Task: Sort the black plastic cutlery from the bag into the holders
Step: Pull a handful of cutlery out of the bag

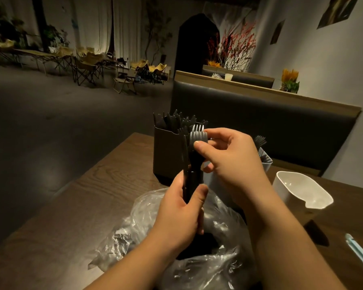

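My left hand [181, 208] grips the handles of a bunch of black plastic cutlery [192, 162], held upright above the clear plastic bag [197, 248]. My right hand [233, 162] pinches the head of a black fork [198, 136] at the top of that bunch. Behind the bunch stands a dark holder [167, 155] full of black cutlery. A lighter grey holder [265, 162] with black forks in it stands to the right, mostly hidden by my right hand. More black cutlery lies inside the bag.
A white empty holder [298, 189] lies on its side on the wooden table [105, 185] at the right. A pale blue strip [360, 254] lies at the table's right edge. A dark padded bench back [260, 122] rises behind the table.
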Tool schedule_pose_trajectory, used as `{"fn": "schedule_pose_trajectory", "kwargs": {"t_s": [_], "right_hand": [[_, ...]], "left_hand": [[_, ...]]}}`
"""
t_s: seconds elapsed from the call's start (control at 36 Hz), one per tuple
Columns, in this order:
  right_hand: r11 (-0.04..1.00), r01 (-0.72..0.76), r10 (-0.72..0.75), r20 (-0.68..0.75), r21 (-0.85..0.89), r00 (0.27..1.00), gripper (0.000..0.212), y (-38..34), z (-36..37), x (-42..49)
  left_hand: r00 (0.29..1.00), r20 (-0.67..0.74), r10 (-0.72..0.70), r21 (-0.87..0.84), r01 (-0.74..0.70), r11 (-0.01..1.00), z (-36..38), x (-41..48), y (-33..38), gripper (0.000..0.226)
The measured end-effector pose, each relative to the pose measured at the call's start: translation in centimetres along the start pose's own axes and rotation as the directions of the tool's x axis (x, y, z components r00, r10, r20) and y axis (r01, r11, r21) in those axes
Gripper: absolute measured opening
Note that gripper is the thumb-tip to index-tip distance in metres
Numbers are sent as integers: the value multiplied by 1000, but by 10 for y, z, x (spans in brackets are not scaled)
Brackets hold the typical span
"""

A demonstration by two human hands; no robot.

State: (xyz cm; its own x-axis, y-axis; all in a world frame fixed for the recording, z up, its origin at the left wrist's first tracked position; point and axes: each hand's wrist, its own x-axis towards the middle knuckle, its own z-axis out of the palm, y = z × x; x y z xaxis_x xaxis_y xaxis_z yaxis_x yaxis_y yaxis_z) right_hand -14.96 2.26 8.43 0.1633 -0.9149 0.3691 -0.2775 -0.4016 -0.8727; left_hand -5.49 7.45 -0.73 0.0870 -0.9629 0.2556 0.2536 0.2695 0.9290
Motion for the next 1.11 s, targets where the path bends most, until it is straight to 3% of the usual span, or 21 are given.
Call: {"fn": "schedule_pose_trajectory", "kwargs": {"t_s": [0.14,0.25,0.58,0.69,0.83,0.89,1.0,1.11], "right_hand": [[976,-132,125,50,171,991,20,0,-16,5],[952,-197,181,87,235,980,26,2,-23,7],[869,-222,200,97,442,975,33,-3,-21,3],[787,-195,245,-7,586,970,30,-8,-1,-3],[623,-123,312,-100,773,945,20,-7,24,-10],[679,-116,279,-110,725,954,22,-5,26,-10],[819,-119,230,-130,561,965,48,-3,22,-11],[820,-116,239,-150,560,959,37,-3,13,-4]], "left_hand": [[998,1,-69,-192,68,979,3,-3,4,21],[997,5,-78,-229,77,970,2,-2,4,10],[996,-73,-58,-130,48,990,4,-1,1,15],[992,-124,-8,-86,-2,996,2,0,0,17],[989,-145,43,4,-43,999,2,-1,-1,39],[988,-144,48,19,-46,999,2,-1,0,40],[995,-92,27,-8,-28,1000,2,-3,1,32],[999,-27,16,-67,-18,998,5,-4,3,31]]}}
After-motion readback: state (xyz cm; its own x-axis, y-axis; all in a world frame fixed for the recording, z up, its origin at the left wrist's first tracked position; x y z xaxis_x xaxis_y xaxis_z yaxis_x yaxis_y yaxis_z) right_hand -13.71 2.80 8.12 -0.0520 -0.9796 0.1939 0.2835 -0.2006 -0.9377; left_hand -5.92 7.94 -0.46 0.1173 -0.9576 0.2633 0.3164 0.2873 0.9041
